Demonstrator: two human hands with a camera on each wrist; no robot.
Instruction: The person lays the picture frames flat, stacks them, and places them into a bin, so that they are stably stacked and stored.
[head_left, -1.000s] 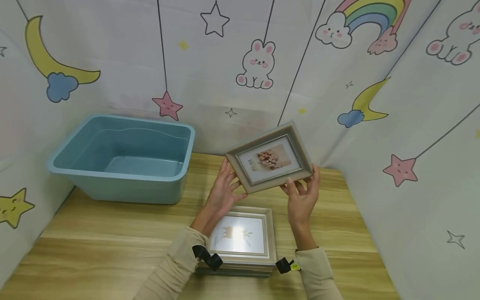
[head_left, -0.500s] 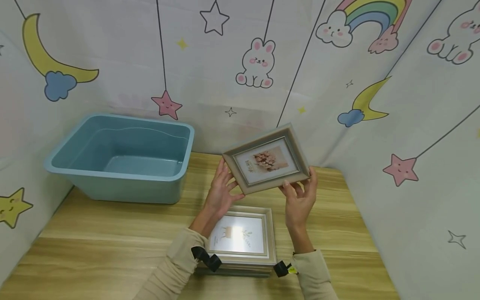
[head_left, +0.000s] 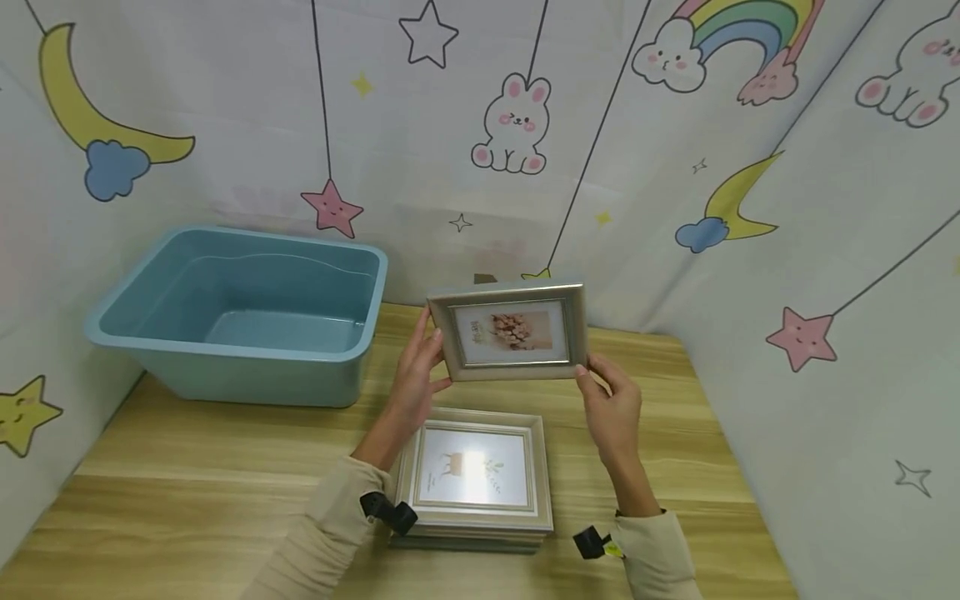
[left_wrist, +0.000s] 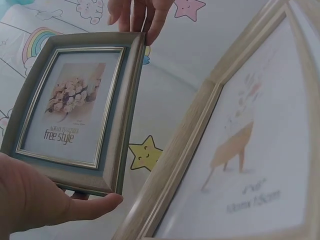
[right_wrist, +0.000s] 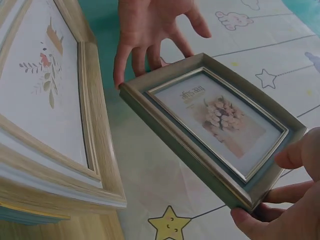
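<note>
A picture frame (head_left: 510, 329) with a pink flower print is held up above the table, its front facing me, its long side level. My right hand (head_left: 615, 408) pinches its lower right corner, thumb on the front and fingers behind. At the left end, my left hand (head_left: 412, 375) supports it with extended, spread fingers; in the right wrist view the left thumb (right_wrist: 198, 21) stands clear of the frame. Below lies a stack of picture frames (head_left: 476, 521), the top one showing a deer-like drawing with leaves and a bright glare. In the left wrist view, that top frame (left_wrist: 195, 150) looms at right.
An open blue plastic tub (head_left: 255, 354) stands at the back left of the wooden table (head_left: 225, 483). Behind and at both sides hangs a white curtain (head_left: 420, 133) printed with moons, stars and rabbits. Each sleeve carries a small black camera (head_left: 590, 542).
The held frame has turned from a tilt to nearly level and moved left and slightly down. My left hand has shifted left with it, while the right hand's wrist has swung outward.
</note>
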